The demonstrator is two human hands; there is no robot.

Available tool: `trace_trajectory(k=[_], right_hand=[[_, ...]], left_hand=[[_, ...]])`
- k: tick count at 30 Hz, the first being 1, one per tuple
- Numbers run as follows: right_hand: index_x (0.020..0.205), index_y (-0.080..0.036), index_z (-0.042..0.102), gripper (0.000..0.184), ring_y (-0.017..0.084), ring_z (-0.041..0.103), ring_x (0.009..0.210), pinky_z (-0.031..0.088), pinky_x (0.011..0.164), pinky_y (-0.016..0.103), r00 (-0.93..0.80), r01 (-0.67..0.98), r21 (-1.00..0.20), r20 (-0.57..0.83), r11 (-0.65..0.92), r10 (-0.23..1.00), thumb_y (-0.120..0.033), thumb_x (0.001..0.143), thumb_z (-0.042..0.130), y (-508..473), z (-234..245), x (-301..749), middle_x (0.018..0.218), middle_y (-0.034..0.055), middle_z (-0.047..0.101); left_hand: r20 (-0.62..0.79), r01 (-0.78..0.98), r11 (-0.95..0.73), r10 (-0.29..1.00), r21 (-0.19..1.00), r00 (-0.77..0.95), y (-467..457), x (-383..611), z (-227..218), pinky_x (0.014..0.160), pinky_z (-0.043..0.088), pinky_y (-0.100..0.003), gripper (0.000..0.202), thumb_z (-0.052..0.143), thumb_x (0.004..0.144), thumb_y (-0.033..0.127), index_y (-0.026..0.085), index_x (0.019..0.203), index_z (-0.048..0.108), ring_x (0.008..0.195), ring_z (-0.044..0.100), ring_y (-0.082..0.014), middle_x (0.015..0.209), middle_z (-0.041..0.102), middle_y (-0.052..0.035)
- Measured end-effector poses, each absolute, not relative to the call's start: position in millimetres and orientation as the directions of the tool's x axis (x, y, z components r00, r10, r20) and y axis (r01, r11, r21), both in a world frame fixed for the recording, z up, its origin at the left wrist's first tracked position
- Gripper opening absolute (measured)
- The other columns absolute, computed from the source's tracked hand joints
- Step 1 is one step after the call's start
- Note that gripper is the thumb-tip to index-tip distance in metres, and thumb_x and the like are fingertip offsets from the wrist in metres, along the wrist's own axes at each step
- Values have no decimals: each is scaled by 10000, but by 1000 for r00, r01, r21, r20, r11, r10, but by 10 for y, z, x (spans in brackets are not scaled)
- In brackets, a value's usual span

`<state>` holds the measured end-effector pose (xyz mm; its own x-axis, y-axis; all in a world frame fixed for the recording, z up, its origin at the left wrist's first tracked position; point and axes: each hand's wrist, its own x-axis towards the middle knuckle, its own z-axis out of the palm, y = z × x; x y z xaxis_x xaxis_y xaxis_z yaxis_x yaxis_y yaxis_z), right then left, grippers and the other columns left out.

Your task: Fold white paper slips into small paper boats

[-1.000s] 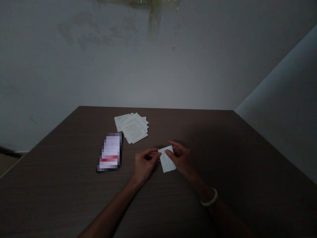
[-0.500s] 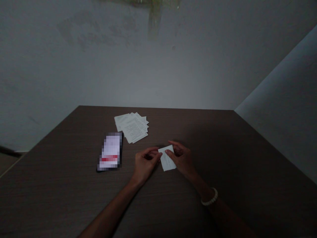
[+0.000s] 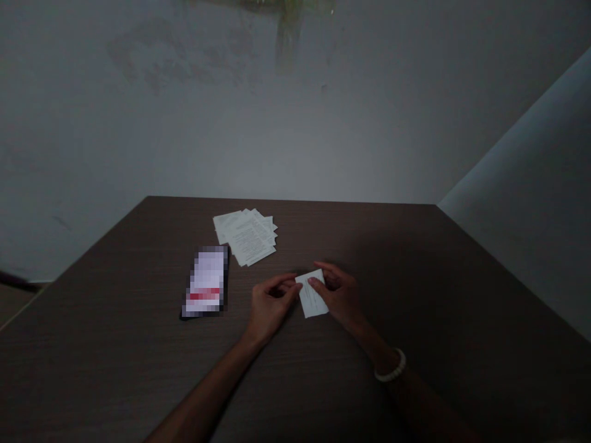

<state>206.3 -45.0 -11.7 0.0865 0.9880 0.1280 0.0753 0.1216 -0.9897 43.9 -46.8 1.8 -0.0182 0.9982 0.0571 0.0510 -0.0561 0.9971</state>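
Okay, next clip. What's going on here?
A person has a small piece of printed paper in both hands over a dark table. The left hand pinches its left edge, while the right hand holds the other side, thumb on top. Farther back and to the left lies a loose, overlapping pile of printed sheets, with a phone just nearer the person, its screen pixelated.

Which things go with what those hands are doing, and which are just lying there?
Belongs:
small white paper, held by left grip and right grip
paper pile, probably: it looks similar

Just lying about:
phone, probably: untouched
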Motion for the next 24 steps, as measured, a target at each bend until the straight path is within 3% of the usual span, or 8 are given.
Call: trace_trajectory(k=[11,24], right_hand=[[1101,-187,661,401,152,667,624,535,524,235,86,86,-987,140,132,986,-339,735,727,-446,-121,2054,765,23,720],[1101,-177,655,431,151,665,585,523,504,233,40,78,-991,109,106,993,-334,710,746,-432,-110,2087,746,18,730]], left_hand=[[76,92,-72,996,993,-44,-469,438,-1,517,497,-215,236,757,691,349,139,799,754,572,639,-151,668,719,-50],[3,35,-3,1000,999,-16,-450,421,-19,447,450,-203,247,757,688,365,126,748,736,478,589,-131,558,672,-35]])
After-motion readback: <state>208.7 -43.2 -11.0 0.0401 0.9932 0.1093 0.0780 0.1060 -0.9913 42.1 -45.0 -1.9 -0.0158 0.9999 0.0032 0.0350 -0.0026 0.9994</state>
